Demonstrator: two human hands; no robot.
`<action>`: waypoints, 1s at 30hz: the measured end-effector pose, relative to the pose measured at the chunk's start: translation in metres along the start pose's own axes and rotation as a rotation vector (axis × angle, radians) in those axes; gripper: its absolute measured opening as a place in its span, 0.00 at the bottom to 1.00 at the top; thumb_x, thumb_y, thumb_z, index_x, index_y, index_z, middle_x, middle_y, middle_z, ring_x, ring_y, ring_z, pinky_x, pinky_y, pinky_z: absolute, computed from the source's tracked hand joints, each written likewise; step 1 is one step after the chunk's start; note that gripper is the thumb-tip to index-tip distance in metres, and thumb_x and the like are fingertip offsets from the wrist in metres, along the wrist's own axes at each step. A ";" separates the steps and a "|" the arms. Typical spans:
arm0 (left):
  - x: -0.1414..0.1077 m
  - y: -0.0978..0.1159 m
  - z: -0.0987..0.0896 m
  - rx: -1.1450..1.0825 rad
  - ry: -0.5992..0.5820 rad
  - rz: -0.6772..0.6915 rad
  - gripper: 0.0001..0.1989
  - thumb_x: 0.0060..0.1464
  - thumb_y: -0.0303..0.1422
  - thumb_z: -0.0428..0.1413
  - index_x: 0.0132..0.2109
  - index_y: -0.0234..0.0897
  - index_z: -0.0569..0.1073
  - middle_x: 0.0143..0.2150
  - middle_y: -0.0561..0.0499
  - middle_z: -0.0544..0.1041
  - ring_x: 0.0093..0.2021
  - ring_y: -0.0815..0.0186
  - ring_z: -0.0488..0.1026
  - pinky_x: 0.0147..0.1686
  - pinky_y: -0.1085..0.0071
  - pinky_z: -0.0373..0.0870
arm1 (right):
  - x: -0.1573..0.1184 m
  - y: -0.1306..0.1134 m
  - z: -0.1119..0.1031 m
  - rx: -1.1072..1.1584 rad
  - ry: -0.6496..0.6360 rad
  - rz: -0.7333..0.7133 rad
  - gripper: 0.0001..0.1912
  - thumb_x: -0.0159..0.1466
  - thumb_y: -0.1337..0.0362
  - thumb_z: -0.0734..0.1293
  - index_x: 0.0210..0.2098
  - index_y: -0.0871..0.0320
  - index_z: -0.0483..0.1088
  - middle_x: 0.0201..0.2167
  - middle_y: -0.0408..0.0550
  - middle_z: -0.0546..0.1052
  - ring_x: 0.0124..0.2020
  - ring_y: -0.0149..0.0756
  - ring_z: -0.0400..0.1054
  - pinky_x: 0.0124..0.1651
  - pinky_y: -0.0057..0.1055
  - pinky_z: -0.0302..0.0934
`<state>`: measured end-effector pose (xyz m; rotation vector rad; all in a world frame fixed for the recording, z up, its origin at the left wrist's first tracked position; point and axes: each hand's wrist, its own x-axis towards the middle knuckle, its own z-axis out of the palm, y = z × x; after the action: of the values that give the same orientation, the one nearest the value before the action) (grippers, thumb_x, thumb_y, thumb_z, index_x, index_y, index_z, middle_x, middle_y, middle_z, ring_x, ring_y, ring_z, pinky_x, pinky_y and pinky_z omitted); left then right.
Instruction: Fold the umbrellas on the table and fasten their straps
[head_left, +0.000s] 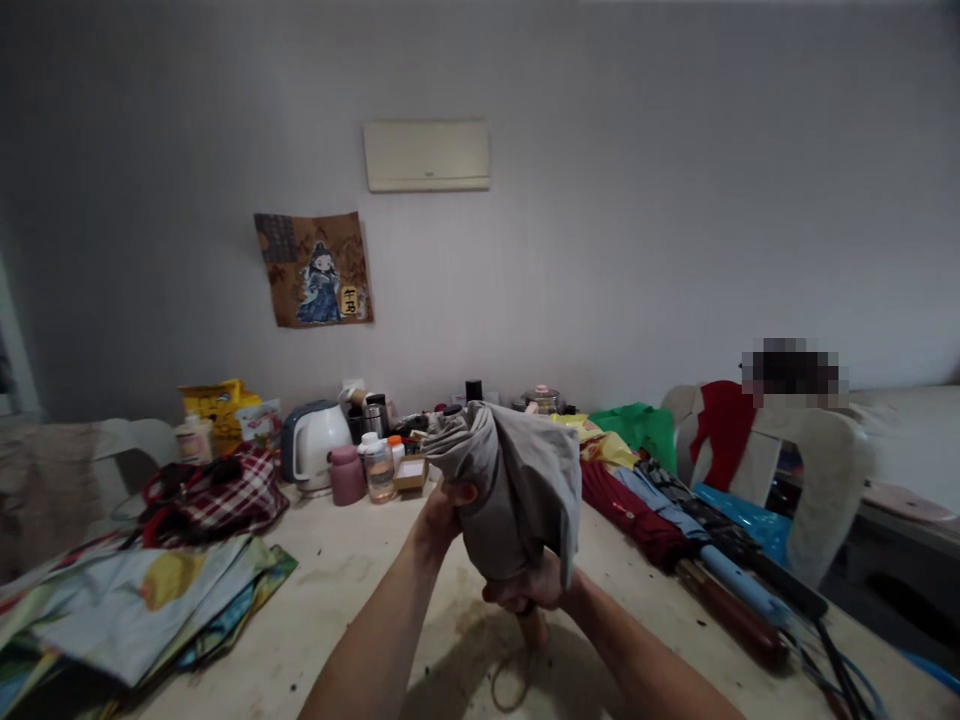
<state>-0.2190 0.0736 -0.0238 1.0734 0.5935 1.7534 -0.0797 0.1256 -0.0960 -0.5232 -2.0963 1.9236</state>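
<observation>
A grey umbrella is held up over the table in front of me, its loose cloth bunched and one flap hanging to the right. My left hand grips the cloth on its left side, thumb pressed on the folds. Lower down, my right hand is closed around the umbrella near its handle end. Below that hand a light brown handle sticks out, with a thin cord loop dangling from it. The far tip of the umbrella is hidden behind the cloth.
On the right lie several folded umbrellas, one with a brown handle. Patterned bags and a plaid cloth lie left. A white kettle, pink jar and bottles line the back. Another person is at right.
</observation>
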 end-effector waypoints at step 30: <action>-0.002 0.020 0.012 0.231 0.133 0.115 0.20 0.24 0.24 0.67 0.33 0.35 0.79 0.28 0.52 0.80 0.26 0.66 0.74 0.30 0.73 0.71 | -0.002 -0.022 -0.085 -0.155 1.136 -0.599 0.24 0.47 0.69 0.65 0.45 0.60 0.67 0.35 0.49 0.76 0.36 0.41 0.72 0.45 0.41 0.68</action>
<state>-0.2183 0.0626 -0.0029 1.1740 0.8475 1.9009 -0.0448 0.2003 -0.0654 -0.6835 -1.3756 0.7838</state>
